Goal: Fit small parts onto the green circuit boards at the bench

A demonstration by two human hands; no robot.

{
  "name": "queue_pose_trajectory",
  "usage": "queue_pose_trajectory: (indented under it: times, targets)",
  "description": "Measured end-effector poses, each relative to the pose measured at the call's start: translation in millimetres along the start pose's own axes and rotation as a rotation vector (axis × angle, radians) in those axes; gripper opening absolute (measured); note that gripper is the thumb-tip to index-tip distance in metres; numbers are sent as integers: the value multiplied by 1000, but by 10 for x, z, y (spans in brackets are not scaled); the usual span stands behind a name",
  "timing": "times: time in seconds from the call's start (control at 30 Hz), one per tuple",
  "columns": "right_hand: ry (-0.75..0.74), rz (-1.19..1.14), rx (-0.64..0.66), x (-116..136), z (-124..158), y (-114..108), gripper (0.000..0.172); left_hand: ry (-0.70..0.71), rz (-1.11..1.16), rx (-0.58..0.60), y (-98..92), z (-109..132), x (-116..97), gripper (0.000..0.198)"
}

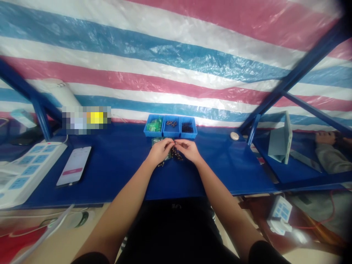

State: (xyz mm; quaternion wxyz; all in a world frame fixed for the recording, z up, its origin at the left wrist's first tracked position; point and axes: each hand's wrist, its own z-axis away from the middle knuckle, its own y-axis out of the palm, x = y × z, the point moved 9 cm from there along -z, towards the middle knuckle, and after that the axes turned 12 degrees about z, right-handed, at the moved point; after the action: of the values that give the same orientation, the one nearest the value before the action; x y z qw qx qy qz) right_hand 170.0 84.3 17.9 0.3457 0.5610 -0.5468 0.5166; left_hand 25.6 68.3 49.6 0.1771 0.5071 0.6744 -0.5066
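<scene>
Over the blue table, my left hand (160, 151) and my right hand (190, 149) meet fingertip to fingertip. Both are closed in a pinch, and whatever sits between the fingertips is too small to make out. Under and between them lies a loose pile of small dark and brass-coloured parts (178, 156), partly covered by my fingers. A dark green patterned piece (156, 140) shows behind my left hand. Just beyond stand three joined blue bins: the left bin (149, 134) holds a green packet (154, 125), the middle bin (172, 134) several brass-coloured pieces, the right bin (189, 135) small dark pieces.
A phone (74, 165) and a white power strip (35, 170) lie to the left. A round whitish object (234, 136) is at the right by a blue frame post (253, 130). Beyond it stand a tablet (287, 137) and another person's sleeve (331, 157). Striped sheeting (176, 66) hangs behind.
</scene>
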Motion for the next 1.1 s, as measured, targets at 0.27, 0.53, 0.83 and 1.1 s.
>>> queue_pose_trajectory:
  times: [0.27,0.53,0.83,1.1]
  targets:
    - [-34,68,-49,43,19,-34,33,-32,-2,46,60,16,23,27]
    - [-22,52,-41,28,15,-11,34,-40,7,66,80,16,23,27]
    - [-5,3,-52,69,11,-32,34,-47,60,40,48,25,-6,27]
    - [-12,-6,-33,102,29,-8,34,16,61,17,26,2,-41,27]
